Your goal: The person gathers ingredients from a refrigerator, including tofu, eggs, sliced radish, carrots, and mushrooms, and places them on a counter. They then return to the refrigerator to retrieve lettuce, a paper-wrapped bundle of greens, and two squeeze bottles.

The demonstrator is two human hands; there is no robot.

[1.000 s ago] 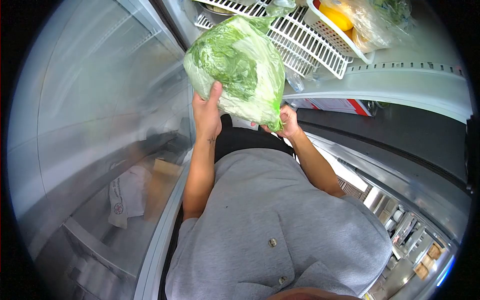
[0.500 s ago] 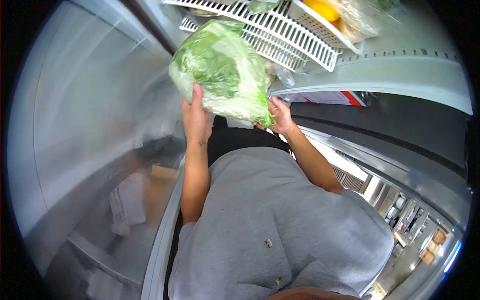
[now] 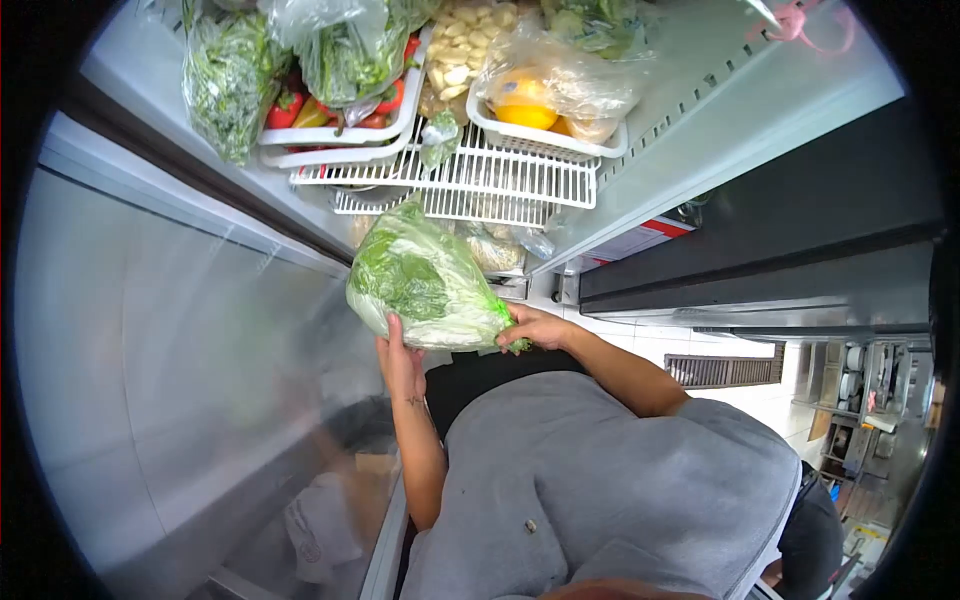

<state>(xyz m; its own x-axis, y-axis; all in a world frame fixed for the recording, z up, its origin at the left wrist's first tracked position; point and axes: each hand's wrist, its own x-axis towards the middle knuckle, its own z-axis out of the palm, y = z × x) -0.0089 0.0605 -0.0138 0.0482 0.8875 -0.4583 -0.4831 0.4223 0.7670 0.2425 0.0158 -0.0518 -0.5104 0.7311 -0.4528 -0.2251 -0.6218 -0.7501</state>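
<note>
A clear plastic bag of leafy green lettuce (image 3: 420,275) is held in front of my body, just outside the open fridge. My left hand (image 3: 402,362) grips its lower left side, with the thumb up along the plastic and the other fingers partly hidden beneath. At the narrow, bright green gathered end, my right hand (image 3: 538,328) is closed round the bag. The bag lies tilted, its wide end toward the left.
White wire shelves (image 3: 470,185) carry a tray of peppers (image 3: 300,110) with bagged greens, peeled garlic (image 3: 465,45) and a basket with yellow produce (image 3: 525,105). A fridge door (image 3: 200,330) stands at left. Another person's dark clothing (image 3: 812,530) shows at lower right.
My view has shifted, bringing more of the upper shelves into sight. The lettuce bag and both hands now appear lower in the picture, with the grip of both hands kept.
</note>
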